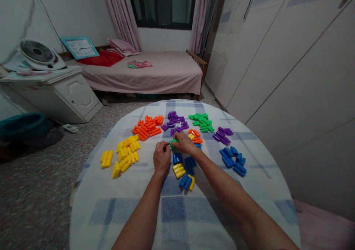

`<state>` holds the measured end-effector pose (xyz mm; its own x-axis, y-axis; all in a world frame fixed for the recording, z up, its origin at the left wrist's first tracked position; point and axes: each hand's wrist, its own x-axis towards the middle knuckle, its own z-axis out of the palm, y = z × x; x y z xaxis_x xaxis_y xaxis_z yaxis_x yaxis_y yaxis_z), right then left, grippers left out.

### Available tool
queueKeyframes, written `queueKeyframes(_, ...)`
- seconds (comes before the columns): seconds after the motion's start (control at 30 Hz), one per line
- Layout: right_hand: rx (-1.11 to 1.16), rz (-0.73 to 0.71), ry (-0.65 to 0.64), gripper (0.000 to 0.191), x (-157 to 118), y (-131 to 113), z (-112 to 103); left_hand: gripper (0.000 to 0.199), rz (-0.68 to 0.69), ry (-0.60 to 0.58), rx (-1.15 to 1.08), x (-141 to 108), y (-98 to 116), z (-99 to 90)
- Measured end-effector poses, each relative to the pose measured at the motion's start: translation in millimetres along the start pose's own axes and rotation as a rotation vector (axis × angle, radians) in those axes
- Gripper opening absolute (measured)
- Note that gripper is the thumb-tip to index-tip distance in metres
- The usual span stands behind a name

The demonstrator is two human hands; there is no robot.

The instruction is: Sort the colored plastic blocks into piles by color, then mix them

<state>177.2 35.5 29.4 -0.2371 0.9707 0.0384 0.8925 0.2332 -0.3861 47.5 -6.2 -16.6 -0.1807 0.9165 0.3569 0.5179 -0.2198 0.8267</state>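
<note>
Both hands meet near the middle of the round table. My right hand (183,143) has its fingers closed on a green piece (173,143). Against the left end of that piece are the closed fingertips of my left hand (162,157); whether they grip it is hard to make out. Just below lie blue pieces (177,158), yellow pieces (179,170) and a blue and yellow cluster (185,182). Orange pieces (195,133) show beyond my right wrist. Separate piles hold orange (146,127), purple (172,117), green (203,123), yellow (127,150) and blue (233,160) pieces.
A checked cloth covers the round table (133,213). More purple pieces (223,135) lie right of the green pile, and a small yellow group (106,159) at the left. Beyond are a bed (155,76), a cabinet with a fan (39,52) and a wardrobe (277,58).
</note>
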Motion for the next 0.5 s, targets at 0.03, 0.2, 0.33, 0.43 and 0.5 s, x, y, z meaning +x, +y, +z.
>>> queueKeyframes(0.03, 0.02, -0.019, 0.012, 0.021, -1.7, -1.6, 2.2, 0.017, -0.002, 0.0, -0.001, 0.1, 0.0, -0.1)
queueKeyframes(0.2, 0.21, -0.06, 0.086, 0.024, -6.3, -1.4, 5.1, 0.018, -0.003, 0.002, -0.014, 0.7, -0.7, -0.3)
queueKeyframes(0.33, 0.431, 0.02, 0.295, 0.02, 4.8, 40.3, -26.5, 0.019, -0.019, 0.007, -0.013, -0.2, 0.1, 0.1)
queueKeyframes(0.43, 0.48, 0.275, 0.512, 0.029, 20.9, 90.7, -58.4, 0.019, -0.026, 0.007, -0.003, -0.7, 1.3, 0.3)
queueKeyframes(0.5, 0.398, 0.404, 0.582, 0.03, 31.6, 120.3, -71.9, 0.019, -0.032, 0.006, 0.003, -0.7, 1.6, 0.3)
